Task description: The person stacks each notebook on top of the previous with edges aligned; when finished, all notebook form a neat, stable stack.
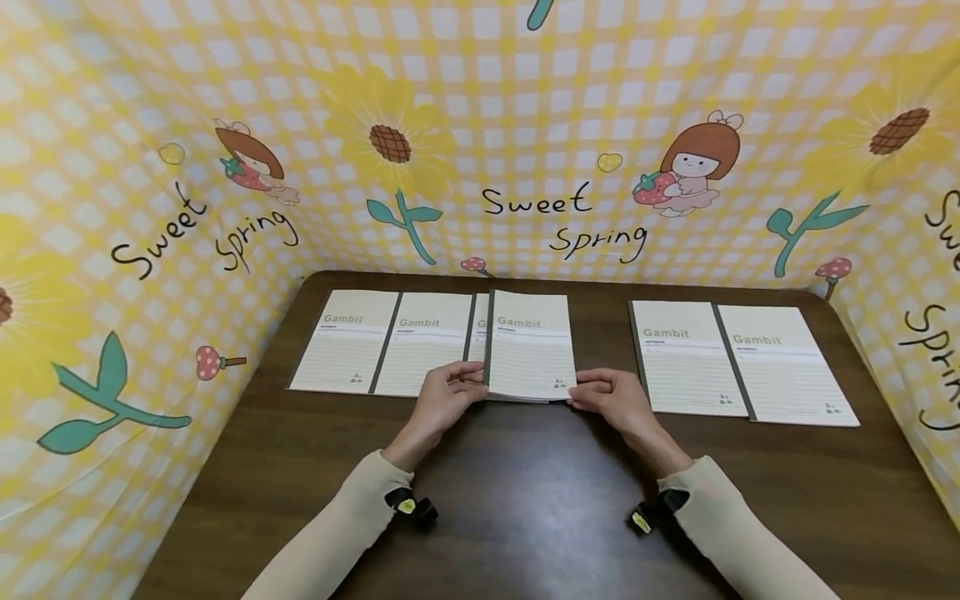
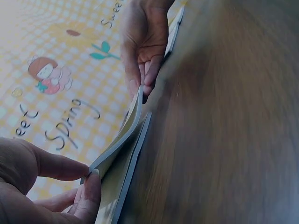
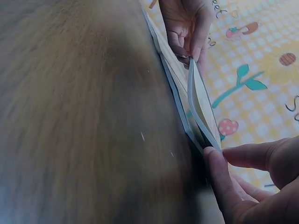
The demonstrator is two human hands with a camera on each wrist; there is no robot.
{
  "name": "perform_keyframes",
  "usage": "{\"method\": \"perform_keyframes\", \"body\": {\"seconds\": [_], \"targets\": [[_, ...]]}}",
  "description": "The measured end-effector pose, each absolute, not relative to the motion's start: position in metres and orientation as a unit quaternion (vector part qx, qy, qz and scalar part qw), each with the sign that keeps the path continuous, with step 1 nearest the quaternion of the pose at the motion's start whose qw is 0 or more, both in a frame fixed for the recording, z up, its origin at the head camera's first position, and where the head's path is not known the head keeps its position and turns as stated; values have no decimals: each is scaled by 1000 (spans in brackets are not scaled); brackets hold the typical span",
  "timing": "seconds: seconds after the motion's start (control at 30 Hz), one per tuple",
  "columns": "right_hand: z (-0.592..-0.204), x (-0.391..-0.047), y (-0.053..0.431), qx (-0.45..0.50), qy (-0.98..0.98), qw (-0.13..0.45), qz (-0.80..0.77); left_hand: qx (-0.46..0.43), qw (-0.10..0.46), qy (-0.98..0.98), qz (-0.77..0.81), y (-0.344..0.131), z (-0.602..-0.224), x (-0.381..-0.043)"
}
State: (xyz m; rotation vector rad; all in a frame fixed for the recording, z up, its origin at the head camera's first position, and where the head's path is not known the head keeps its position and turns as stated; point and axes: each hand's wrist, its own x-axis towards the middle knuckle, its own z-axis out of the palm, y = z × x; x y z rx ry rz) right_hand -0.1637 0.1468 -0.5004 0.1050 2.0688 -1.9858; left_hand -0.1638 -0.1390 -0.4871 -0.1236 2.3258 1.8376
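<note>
My left hand (image 1: 447, 400) and right hand (image 1: 617, 400) pinch the two near corners of a cream "Gambit" notebook (image 1: 531, 346) with a dark spine. In the left wrist view, the held notebook (image 2: 119, 143) bows between my left thumb and fingers (image 2: 88, 184) and my right hand (image 2: 145, 51). The right wrist view also shows its near edge raised above another notebook (image 3: 170, 81). Beneath it in the head view, a partly covered notebook (image 1: 480, 325) shows only a strip.
Left of my hands lie two matching notebooks, one at the far left (image 1: 348, 342) and one beside it (image 1: 427, 337). Another pair, a left one (image 1: 686, 358) and a right one (image 1: 787, 362), lies on the right of the brown table (image 1: 525, 500). Patterned yellow cloth (image 1: 480, 125) rises behind.
</note>
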Motion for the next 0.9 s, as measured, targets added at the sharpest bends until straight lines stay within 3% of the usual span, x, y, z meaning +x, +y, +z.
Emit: {"method": "perform_keyframes", "body": {"seconds": [0.9], "targets": [[-508,-167,109,-3,838,68,-541,-15,27,866,498,-171,-497,-162]]}}
